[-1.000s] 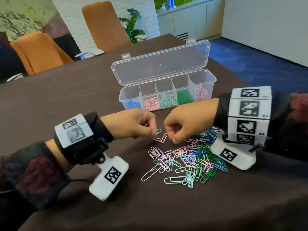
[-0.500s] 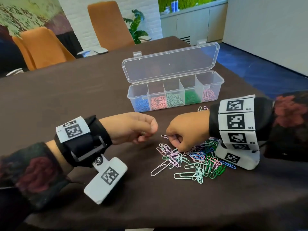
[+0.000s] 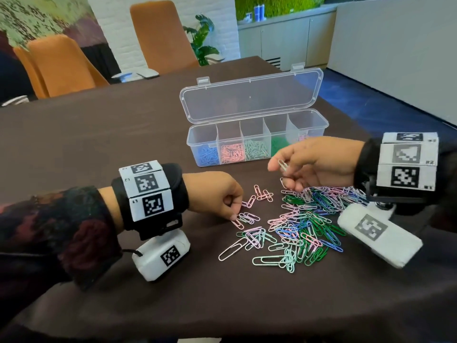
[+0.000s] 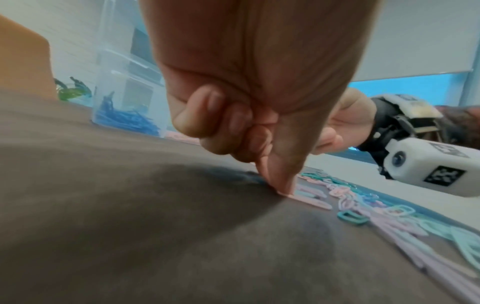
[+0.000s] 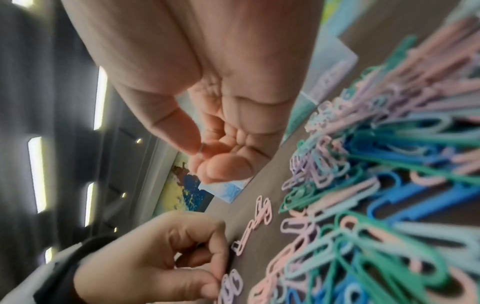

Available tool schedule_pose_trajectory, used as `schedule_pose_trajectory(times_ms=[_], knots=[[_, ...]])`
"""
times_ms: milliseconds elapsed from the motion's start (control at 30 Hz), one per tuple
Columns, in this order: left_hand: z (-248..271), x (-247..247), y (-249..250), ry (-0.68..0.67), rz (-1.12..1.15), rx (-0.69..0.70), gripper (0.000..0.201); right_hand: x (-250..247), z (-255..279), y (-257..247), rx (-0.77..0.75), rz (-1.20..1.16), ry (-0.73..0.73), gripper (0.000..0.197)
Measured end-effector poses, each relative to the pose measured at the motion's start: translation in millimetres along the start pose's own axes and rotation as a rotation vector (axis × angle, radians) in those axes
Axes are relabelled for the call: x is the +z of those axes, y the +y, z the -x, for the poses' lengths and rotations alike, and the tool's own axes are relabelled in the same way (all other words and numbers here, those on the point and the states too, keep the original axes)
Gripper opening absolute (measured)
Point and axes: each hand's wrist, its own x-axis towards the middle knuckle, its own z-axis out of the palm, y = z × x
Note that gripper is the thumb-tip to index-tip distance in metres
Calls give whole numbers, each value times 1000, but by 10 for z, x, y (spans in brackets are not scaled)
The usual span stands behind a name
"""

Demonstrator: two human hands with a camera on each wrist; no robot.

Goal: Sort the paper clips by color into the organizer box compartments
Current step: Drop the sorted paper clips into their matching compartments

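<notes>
The brown tabletop point(image 3: 99, 134) carries a clear organizer box point(image 3: 257, 142), lid open, toward its far edge, with sorted clips in its compartments. A mixed pile of paper clips point(image 3: 296, 226) lies nearer the front edge. The right hand point(image 3: 319, 162) hovers above the pile, fingers pinching a pale clip point(image 3: 282, 165). The left hand point(image 3: 217, 191), fingers curled, presses a fingertip on a pink clip point(image 3: 237, 222) at the pile's left edge.

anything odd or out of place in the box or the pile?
Nothing stands out. The organizer box sits upright, lid open, each visible compartment holding one color. The unsorted pile lies loose on the table; the right hand pinches a pale clip.
</notes>
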Motion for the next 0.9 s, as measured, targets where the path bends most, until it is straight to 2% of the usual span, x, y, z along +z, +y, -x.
schedule_pose_trajectory(times_ms=[100, 200, 267, 333, 467, 600, 700, 900], knots=[[3, -7, -13, 0, 45, -6, 13, -11, 17, 67, 40, -192, 22, 20], [13, -6, -27, 12, 124, -27, 15, -29, 34, 103, 93, -259, 13, 27], [7, -2, -12, 13, 147, -36, 15, -3, 61, 82, 106, -231, -17, 21], [-14, 9, 31, 22, 95, -38, 15, 41, 85, 43, 95, -55, -33, 11], [-71, 24, 127, 21, -39, -36, 11, 154, 121, 11, 33, 627, -109, 21], [-86, 27, 135, 4, -62, -52, 13, 336, 129, -28, -96, 1199, -125, 13], [-54, 24, 109, 5, -17, -62, 15, 402, 103, -70, -142, 1322, -133, 17], [71, -68, 32, 82, 191, -82, 18, 489, 66, -66, -192, 1327, -262, 12]])
